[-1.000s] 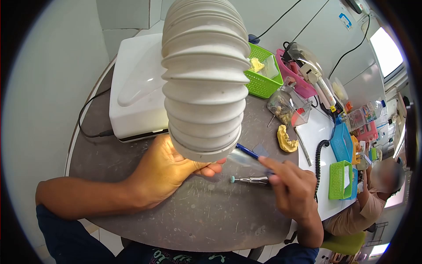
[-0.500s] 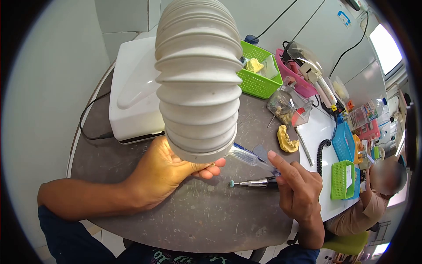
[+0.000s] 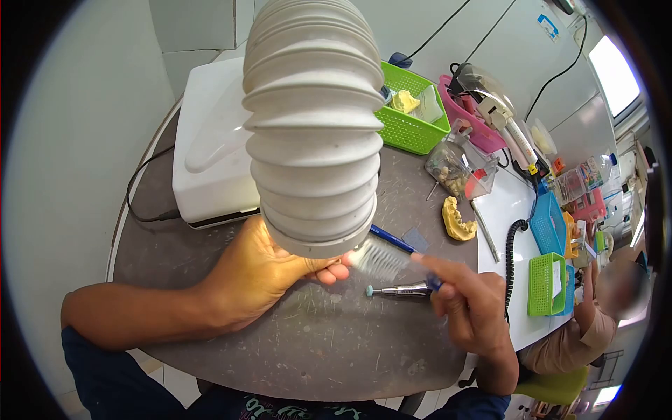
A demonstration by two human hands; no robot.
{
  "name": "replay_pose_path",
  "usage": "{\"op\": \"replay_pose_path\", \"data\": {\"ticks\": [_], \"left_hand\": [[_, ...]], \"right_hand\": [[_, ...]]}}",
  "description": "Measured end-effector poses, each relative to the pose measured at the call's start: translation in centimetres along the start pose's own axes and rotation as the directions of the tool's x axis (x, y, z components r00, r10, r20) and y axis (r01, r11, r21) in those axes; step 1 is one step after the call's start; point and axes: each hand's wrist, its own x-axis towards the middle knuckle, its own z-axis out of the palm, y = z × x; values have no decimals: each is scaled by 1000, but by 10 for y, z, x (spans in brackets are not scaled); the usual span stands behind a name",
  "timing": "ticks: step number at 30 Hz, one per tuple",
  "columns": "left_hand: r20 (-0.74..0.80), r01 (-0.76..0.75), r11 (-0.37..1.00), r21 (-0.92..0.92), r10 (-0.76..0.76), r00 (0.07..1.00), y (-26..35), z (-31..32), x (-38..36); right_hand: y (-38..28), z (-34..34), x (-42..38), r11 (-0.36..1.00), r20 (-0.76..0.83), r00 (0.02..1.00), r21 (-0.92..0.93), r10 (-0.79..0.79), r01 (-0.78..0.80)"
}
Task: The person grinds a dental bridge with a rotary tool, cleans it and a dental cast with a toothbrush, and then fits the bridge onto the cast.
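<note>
My left hand (image 3: 262,269) is closed in a pinch below the rim of the ribbed white hose (image 3: 315,140), which covers part of its fingers; what they hold is too small to make out. A clear-bristled brush (image 3: 385,260), blurred, is gripped by its handle in my right hand (image 3: 472,297), its head pointing left toward the left fingertips. Beneath it on the grey table (image 3: 301,357) lies a rotary handpiece (image 3: 402,290) with a green tip. A blue pencil-like stick (image 3: 393,239) rests behind the brush, beside a small translucent square (image 3: 416,239).
A white machine (image 3: 210,147) stands at the back left. Behind the hands are a green basket (image 3: 416,126), a clear box (image 3: 458,168) and a yellow dental cast (image 3: 458,219). Baskets, including a blue one (image 3: 547,224), stand farther right near a seated person (image 3: 577,332).
My right hand has shifted slightly down with the brush, which has turned and blurred, showing more of the blue stick. My left hand has barely moved.
</note>
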Motion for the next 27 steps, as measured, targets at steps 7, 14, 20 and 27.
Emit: {"op": "replay_pose_path", "data": {"ticks": [7,14,20,27], "left_hand": [[2,65,997,-50,-65,998,1,-3,1],[8,101,994,-30,-101,995,3,-1,1],[-2,80,997,-17,-80,997,2,-3,1],[37,106,994,-17,-106,994,3,-4,1]], "right_hand": [[2,-3,4,925,-107,978,-357,-179,131],[6,-4,2,877,-177,942,-444,-287,184],[5,-2,3,865,-154,944,-464,-290,190],[7,-2,1,898,-239,951,-434,-195,75]]}}
